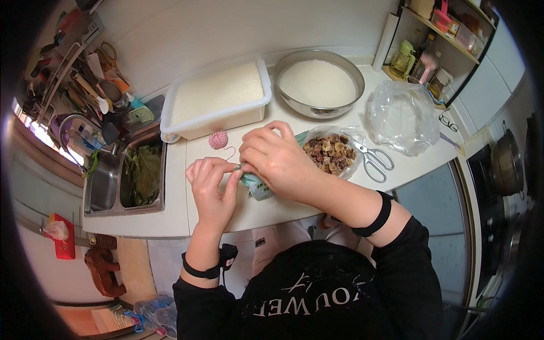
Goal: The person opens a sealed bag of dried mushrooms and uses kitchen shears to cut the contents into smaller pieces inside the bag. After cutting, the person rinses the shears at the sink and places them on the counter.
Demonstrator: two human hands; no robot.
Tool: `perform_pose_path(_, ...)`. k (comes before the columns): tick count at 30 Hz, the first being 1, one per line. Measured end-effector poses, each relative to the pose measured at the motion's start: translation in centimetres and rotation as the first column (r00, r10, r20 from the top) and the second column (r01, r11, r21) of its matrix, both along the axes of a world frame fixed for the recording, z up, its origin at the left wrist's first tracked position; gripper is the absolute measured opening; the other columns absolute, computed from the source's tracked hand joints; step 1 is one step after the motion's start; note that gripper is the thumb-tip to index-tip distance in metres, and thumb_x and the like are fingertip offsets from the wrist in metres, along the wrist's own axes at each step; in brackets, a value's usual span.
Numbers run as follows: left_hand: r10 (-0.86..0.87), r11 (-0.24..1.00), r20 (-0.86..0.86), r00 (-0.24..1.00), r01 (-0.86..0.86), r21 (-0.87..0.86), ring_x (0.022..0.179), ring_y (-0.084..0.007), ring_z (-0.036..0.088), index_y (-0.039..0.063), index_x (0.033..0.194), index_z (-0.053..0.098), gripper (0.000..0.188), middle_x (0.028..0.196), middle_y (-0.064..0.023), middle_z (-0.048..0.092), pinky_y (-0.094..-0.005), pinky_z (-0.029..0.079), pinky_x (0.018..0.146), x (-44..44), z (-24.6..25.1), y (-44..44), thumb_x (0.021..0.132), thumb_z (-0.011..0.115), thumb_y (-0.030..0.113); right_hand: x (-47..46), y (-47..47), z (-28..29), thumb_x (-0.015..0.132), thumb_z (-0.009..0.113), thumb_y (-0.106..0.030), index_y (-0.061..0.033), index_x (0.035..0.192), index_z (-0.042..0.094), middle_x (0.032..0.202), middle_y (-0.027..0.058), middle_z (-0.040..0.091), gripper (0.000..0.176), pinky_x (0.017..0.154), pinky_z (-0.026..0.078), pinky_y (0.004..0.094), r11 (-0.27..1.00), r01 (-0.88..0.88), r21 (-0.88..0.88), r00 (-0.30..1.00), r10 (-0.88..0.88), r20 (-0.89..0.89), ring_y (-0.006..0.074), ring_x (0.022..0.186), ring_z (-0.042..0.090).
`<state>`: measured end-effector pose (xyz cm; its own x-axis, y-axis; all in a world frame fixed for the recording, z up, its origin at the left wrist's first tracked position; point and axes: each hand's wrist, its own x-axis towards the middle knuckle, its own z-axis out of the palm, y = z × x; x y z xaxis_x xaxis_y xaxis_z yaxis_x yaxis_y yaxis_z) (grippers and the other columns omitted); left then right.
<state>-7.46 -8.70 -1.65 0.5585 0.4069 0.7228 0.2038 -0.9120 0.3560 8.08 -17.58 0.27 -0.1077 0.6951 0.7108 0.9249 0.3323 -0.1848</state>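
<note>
A pale green plastic bag (258,189) with printed writing lies on the counter under my hands. My left hand (212,180) pinches a gathered end of it between thumb and forefinger. From the other side, my right hand (272,159) holds the same end, its back hiding part of the bag. Just behind my fingers sits a ball of pink-and-white string (218,140), with a loose strand trailing towards them. To the right, an open clear bag holds chopped brown dried fruit, perhaps dates (329,151). Beside it rest grey-handled scissors (376,163).
A white plastic tub (221,126) and a steel bowl (321,111), both filled with white grain like rice, stand by the wall. A clear plastic bag (401,117) and eyeglasses (449,122) lie right. The left sink (163,187) holds large green leaves (146,172).
</note>
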Motion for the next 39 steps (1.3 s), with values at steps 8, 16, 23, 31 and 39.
perform_pose_path(8,0.005,0.999,-0.028,1.0,-0.003,0.052,0.08,-0.0223,0.052,0.008,0.078,0.062,0.009,0.078,-0.004,0.057,-0.035,0.032,0.083,-0.5,-0.3,0.0,0.073,0.07,0.007,0.1,0.8,-0.9,0.071,0.069,-0.013,-0.0034,0.08,0.062,0.086,0.0074,0.062,0.015,0.088,0.035,0.0418,0.997,-0.026,-0.073,0.999,0.029,0.045,0.0225,0.098,0.056)
perform_pose_path(16,0.108,0.993,0.035,0.994,-0.109,0.035,0.082,-0.0253,0.052,0.006,0.078,0.059,0.008,0.08,-0.0075,0.057,-0.0353,0.034,0.081,-1.9,-1.3,0.8,0.075,0.067,0.005,3.2,-0.6,-1.0,0.072,0.067,-0.009,-0.0052,0.074,0.061,0.078,0.0068,0.064,0.007,0.092,0.034,0.0461,0.985,0.059,-0.165,0.998,-0.06,-0.003,0.0226,0.105,0.055)
perform_pose_path(23,0.168,0.985,0.219,0.961,-0.154,-0.08,0.091,-0.0253,0.051,0.0,0.087,0.056,0.005,0.091,-0.012,0.055,-0.0342,0.04,0.086,-3.8,-0.8,1.9,0.083,0.059,-0.002,8.8,-4.2,-3.0,0.07,0.063,-0.003,-0.0056,0.074,0.062,0.083,0.0083,0.065,0.004,0.094,0.032,0.0494,0.954,0.183,-0.237,0.983,-0.183,0.026,0.0249,0.113,0.051)
perform_pose_path(31,-0.323,0.942,0.241,0.915,0.335,-0.007,0.072,-0.0206,0.048,-0.002,0.085,0.055,0.016,0.079,-0.0094,0.052,-0.0325,0.041,0.066,1.3,3.4,-4.8,0.092,0.061,0.012,4.0,-14.1,-4.6,0.074,0.073,-0.042,0.0003,0.114,0.055,0.103,0.0163,0.058,0.061,0.079,0.046,0.0408,0.995,-0.061,-0.076,0.869,0.016,-0.494,0.0329,0.095,0.056)
perform_pose_path(39,-0.674,0.656,0.182,0.716,0.693,-0.299,0.085,-0.021,0.054,-0.002,0.103,0.058,0.016,0.094,-0.0119,0.059,-0.0315,0.044,0.078,9.2,3.0,-13.9,0.09,0.06,0.007,1.2,-31.9,-0.6,0.08,0.058,0.003,0.0047,0.083,0.059,0.072,0.0134,0.064,0.004,0.054,0.051,0.0269,0.928,0.357,0.102,0.498,-0.097,-0.862,0.0163,0.064,0.068)
